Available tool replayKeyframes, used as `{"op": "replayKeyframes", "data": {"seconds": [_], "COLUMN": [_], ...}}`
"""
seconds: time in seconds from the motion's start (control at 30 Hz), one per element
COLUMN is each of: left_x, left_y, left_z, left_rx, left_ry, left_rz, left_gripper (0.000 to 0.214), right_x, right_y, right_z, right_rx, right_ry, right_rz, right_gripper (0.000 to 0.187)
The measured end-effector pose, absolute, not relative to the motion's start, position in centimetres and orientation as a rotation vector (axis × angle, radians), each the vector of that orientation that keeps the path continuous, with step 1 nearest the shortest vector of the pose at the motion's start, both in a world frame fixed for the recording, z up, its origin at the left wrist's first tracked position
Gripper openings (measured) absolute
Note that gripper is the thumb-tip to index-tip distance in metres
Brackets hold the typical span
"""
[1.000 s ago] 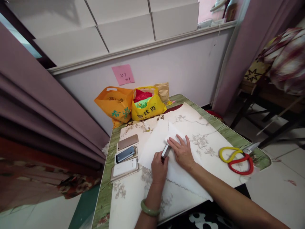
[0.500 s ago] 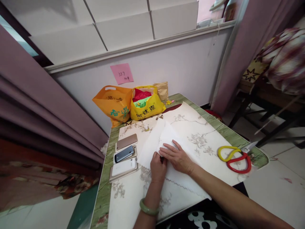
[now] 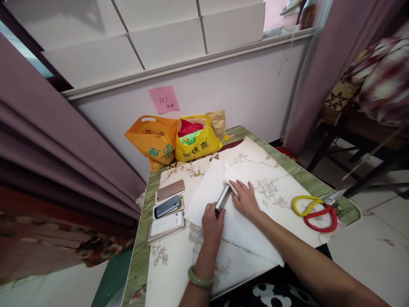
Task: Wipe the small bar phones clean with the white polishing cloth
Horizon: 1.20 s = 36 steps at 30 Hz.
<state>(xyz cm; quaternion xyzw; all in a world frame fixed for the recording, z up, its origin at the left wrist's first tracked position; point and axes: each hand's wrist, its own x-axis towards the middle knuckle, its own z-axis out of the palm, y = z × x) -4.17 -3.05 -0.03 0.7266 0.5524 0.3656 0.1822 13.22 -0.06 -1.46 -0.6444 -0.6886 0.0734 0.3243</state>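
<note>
A white, soft-looking wrapping sheet lies spread on the table, one part folded up. On it a slim phone with a silver edge stands tilted on its side, partly hidden by fingers. My left hand, below a green bangle, is closed round the phone's near end. At its far end, my right hand holds a turned-back edge of the sheet, fingers partly spread. Left of the hands lie a gold phone, a dark blue phone and a white phone, some resting on other devices.
Large scissors with yellow and red handles lie at the table's right edge. Along the wall stand an orange bag, a filled yellow bag and a small brown packet. A flower-patterned mat covers the green table.
The right hand has moved up and right, drawing the sheet's edge back. More of the phone between the hands now shows. My left hand stays about where it was.
</note>
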Motion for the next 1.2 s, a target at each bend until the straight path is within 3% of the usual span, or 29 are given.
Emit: {"op": "replayKeyframes", "data": {"seconds": [0.43, 0.73, 1.0, 1.2], "left_x": [-4.3, -4.3, -4.2, -4.4], "left_y": [-2.9, -3.0, -3.2, -3.4], "left_z": [-0.6, 0.3, 0.8, 0.7], "left_rx": [2.047, 1.767, 1.519, 1.6], "left_ry": [1.573, 1.576, 1.494, 1.469], "left_rz": [1.039, 1.134, 1.136, 1.104], "left_gripper": [0.019, 0.022, 0.066, 0.052], "right_x": [13.3, 13.2, 13.0, 12.4], "right_y": [-0.6, -0.7, -1.0, -2.3], "right_z": [-1.1, -1.6, -1.3, 0.7], "right_rx": [-1.65, -1.594, -1.603, -1.298], "right_ry": [-1.746, -1.79, -1.792, -2.133], "right_rz": [0.135, 0.139, 0.082, 0.017], "right_gripper": [0.029, 0.028, 0.033, 0.046]}}
